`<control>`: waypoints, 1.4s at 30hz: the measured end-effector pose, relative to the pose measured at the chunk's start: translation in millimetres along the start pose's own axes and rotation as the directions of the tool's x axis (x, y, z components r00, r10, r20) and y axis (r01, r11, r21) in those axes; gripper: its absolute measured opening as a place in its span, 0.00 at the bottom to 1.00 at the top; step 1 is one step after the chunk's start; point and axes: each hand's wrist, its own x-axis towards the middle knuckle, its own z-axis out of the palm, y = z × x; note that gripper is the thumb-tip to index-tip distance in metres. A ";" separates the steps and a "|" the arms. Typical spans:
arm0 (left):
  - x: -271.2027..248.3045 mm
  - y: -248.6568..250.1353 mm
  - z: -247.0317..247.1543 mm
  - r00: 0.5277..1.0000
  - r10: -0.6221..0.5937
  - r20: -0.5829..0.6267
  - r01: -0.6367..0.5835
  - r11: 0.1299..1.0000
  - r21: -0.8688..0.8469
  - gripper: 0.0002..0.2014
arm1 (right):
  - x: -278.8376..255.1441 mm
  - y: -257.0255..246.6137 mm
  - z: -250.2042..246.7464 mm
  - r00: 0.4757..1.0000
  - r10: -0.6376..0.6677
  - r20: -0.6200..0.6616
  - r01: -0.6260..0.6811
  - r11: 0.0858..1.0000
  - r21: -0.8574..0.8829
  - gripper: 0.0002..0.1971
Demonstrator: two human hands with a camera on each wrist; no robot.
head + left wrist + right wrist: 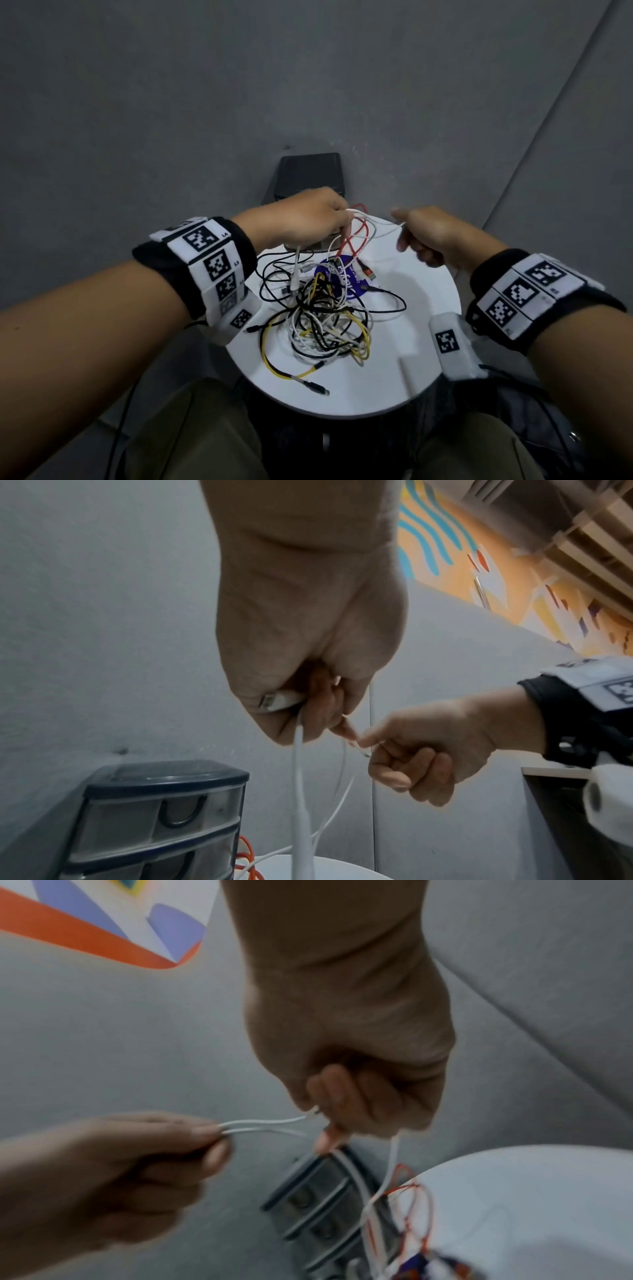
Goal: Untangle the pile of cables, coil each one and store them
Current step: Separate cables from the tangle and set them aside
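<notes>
A tangle of black, yellow and white cables (325, 318) lies on the round white table (411, 308). My left hand (340, 222) is raised over the table's far edge and grips a white cable (376, 222) together with its USB plug (281, 699). A short stretch of that white cable (260, 1123) runs across to my right hand (402, 234), which pinches it between thumb and forefinger. From the left hand (318, 712) the white cable (298, 777) hangs down to the table. A red cable (356, 236) loops up beside it; whether the left hand holds it too I cannot tell.
A dark drawer unit (310, 176) with clear drawer fronts (161, 818) stands against the grey wall just behind the table. A blue round sticker (346, 284) marks the tabletop. My knees sit under the table's near edge.
</notes>
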 end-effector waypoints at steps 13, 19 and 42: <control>2.0 -4.0 16.1 0.997 0.063 0.050 -0.060 0.995 -0.074 0.18 | -6.8 -40.3 13.6 0.967 -0.229 -0.112 0.254 0.828 0.500 0.13; 4.7 -31.2 24.3 0.993 -0.115 0.035 0.113 0.992 0.049 0.16 | 9.4 -45.1 -6.1 0.934 -0.279 -0.224 0.356 0.783 0.510 0.14; 17.1 -108.9 82.4 0.798 -0.376 0.470 0.300 0.925 0.232 0.40 | 86.1 15.7 11.9 0.845 -0.534 -0.031 0.388 0.651 -0.652 0.11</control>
